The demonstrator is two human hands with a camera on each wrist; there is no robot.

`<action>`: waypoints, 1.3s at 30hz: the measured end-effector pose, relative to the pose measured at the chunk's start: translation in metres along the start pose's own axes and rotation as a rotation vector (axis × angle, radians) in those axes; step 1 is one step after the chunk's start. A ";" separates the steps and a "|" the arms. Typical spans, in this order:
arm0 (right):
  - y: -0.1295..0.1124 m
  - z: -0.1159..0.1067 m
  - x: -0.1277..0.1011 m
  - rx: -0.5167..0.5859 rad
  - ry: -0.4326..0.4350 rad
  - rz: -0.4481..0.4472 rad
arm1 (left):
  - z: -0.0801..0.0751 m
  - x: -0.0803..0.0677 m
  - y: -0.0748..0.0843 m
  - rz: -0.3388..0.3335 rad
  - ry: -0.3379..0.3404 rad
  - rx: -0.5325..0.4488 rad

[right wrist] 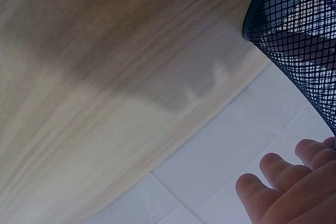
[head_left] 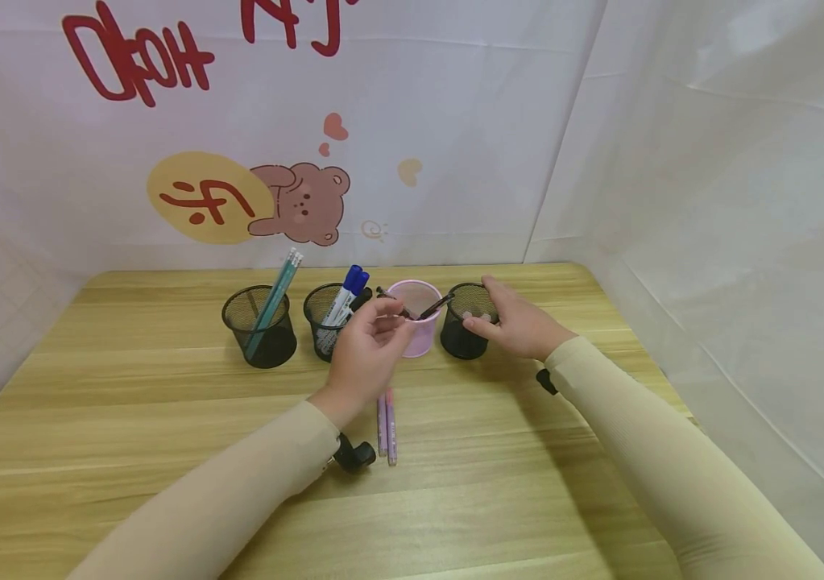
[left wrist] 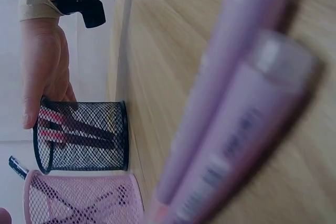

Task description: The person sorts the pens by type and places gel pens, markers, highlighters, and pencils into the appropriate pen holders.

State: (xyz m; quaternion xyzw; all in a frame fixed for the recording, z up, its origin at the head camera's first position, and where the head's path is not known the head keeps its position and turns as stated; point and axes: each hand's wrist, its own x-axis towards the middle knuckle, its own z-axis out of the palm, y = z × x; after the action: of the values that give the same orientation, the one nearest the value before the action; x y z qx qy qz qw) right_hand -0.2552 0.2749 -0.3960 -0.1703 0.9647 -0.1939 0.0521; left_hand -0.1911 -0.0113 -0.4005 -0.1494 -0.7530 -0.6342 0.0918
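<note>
Dark pen [head_left: 419, 310]: pinched in my left hand [head_left: 368, 350] fingers, long axis lying across the pink mesh cup [head_left: 419, 322] rim. Right hand [head_left: 520, 322], fingers relaxed, rests on the black mesh cup [head_left: 464, 334] just right. Two purple pens [head_left: 387, 423] lie on the table [head_left: 165, 451].

Two purple pens [left wrist: 231, 124] blurred in left wrist view, ends cut by frame edges, print unreadable. Left hand [head_left: 368, 350] hides front of pink cup [head_left: 422, 322]; grip on dark pen [head_left: 419, 310] unclear. Right hand [right wrist: 286, 192] cut off in right wrist view, black mesh cup [right wrist: 299, 30] only partly in frame
</note>
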 end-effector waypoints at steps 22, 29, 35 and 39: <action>0.004 0.002 0.001 -0.004 -0.006 0.013 | -0.038 -0.011 -0.016 -0.088 -0.128 0.238; 0.002 0.001 -0.001 0.010 -0.007 0.016 | -0.044 -0.013 -0.020 -0.132 -0.179 0.314; 0.000 0.001 -0.002 0.017 -0.004 0.020 | -0.048 -0.013 -0.021 -0.163 -0.272 0.470; 0.001 0.001 -0.001 0.011 -0.001 0.016 | -0.050 -0.011 -0.025 -0.184 -0.339 0.584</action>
State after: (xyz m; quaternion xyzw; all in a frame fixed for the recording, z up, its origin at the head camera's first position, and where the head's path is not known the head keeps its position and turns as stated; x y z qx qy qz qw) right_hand -0.2544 0.2756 -0.3976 -0.1623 0.9650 -0.1986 0.0549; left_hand -0.1916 -0.0656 -0.4184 -0.1514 -0.9176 -0.3637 -0.0530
